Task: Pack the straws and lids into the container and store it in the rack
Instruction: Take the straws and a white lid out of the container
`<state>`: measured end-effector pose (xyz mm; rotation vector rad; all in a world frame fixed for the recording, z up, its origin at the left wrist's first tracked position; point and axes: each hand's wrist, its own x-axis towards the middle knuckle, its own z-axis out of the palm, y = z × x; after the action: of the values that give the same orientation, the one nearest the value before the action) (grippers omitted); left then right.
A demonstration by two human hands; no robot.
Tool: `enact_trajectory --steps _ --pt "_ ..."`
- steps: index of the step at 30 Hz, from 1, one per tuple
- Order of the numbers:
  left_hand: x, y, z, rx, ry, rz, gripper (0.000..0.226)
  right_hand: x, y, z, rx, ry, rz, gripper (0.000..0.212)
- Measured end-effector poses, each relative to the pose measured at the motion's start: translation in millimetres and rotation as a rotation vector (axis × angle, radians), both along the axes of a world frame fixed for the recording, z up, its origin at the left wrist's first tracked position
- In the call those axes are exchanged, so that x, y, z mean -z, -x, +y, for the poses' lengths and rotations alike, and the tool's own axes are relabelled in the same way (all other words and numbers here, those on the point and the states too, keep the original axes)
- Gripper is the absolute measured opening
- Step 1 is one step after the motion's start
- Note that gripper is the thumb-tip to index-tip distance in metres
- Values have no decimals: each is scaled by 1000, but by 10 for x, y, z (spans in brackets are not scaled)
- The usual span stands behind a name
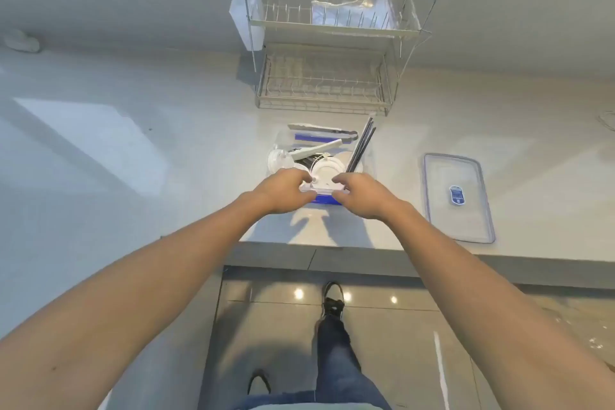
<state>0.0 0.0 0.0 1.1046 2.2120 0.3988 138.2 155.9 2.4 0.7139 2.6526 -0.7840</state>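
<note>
A clear plastic container (367,156) with a blue clip on its near end stands on the counter. Inside it lie white round lids (327,170), a wrapped bundle of straws (319,147) and dark straws (362,146) leaning on its right side and sticking out past the far rim. My left hand (283,191) and my right hand (362,195) both grip a stack of white lids (321,188) at the container's near end. The container's clear cover (457,196) lies flat to the right. A two-tier wire rack (332,43) stands behind the container.
The counter's front edge (299,248) runs just below my hands, with tiled floor and my legs beneath. A clear plastic bag (349,8) lies on the rack's upper tier. A small white object (21,40) sits at the far left by the wall.
</note>
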Motion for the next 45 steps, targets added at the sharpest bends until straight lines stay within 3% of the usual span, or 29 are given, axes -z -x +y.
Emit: enact_trajectory --steps 3,7,11,14,24,31,36,38,41,45 --pt "15 0 255 -60 -35 -12 48 151 194 232 85 17 47 40" --pt "84 -43 566 -114 60 -63 51 341 460 481 391 111 71 23" --pt "244 -74 713 -83 177 -97 34 460 639 685 539 198 19 43" --pt "317 -52 739 -89 206 -123 20 546 728 767 618 240 21 45" --pt "398 220 957 -279 -2 -321 28 646 951 794 873 182 63 28" --pt "296 511 1218 -496 -272 -740 39 618 911 701 750 427 414 21" --pt "240 714 1282 -491 -389 -822 31 494 1022 543 445 546 318 30" --pt "252 780 1257 -483 -407 -789 21 465 1073 478 431 551 293 33" --pt "323 882 1182 -475 -415 -741 26 440 1129 408 384 478 266 36" --pt "346 926 1151 -526 -440 -749 25 441 1092 398 338 384 203 22"
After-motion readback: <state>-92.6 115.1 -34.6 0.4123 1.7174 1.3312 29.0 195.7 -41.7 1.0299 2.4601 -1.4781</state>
